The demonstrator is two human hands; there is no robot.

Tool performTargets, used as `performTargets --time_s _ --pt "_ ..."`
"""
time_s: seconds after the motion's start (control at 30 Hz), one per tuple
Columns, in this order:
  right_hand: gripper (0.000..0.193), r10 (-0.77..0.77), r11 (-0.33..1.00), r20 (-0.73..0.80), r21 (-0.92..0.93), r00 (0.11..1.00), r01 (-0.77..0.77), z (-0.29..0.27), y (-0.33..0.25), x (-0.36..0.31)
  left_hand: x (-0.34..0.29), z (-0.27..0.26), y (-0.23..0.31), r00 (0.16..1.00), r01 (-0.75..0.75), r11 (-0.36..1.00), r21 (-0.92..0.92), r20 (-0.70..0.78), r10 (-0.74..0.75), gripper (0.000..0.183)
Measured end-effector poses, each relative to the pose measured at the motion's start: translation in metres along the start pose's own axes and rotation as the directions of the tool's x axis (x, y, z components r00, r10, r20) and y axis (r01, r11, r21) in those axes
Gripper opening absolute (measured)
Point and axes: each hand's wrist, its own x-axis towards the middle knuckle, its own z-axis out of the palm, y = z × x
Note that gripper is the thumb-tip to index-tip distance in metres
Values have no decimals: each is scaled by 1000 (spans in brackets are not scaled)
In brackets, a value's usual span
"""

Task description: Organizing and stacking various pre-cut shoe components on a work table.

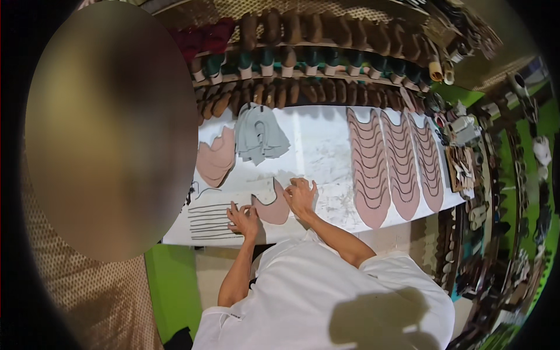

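A pink, curved piece with a deep notch (273, 211), shaped like a shoe upper, lies flat on the white table in front of me. Dark edging shows along its notch. My right hand (300, 197) rests at the piece's right edge, fingers bent and apart. Over the right ends of several thin dark strips (207, 220) is my left hand (242, 220), close to the piece's left side. Its fingers are curved and spread; whether a fingertip touches a strip is too small to tell.
Three columns of overlapping pink pieces with dark edges (370, 198) lie on the right of the white table (321, 154). Toward the left are stacked pink pieces (217, 157) and grey pieces (261, 137). Racks of shoe lasts (291, 58) stand behind. A blurred patch covers the far left.
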Motion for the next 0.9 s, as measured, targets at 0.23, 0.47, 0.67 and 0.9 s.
performTargets --time_s 0.23,0.47,0.67,0.9 --pt "18 105 975 -109 208 988 -81 -27 4 -9 -9 -4 9 999 -27 983 -183 -42 19 27" --pt "22 191 948 -118 278 975 -152 -77 20 -44 -43 -15 37 995 1 946 -323 91 30 29" --pt "17 261 940 -174 268 950 -210 -110 51 -90 -80 -3 54 981 -61 924 -378 147 124 26" --pt "17 253 955 -152 199 956 -221 -129 94 -119 -107 22 76 959 -114 926 -360 205 197 23"
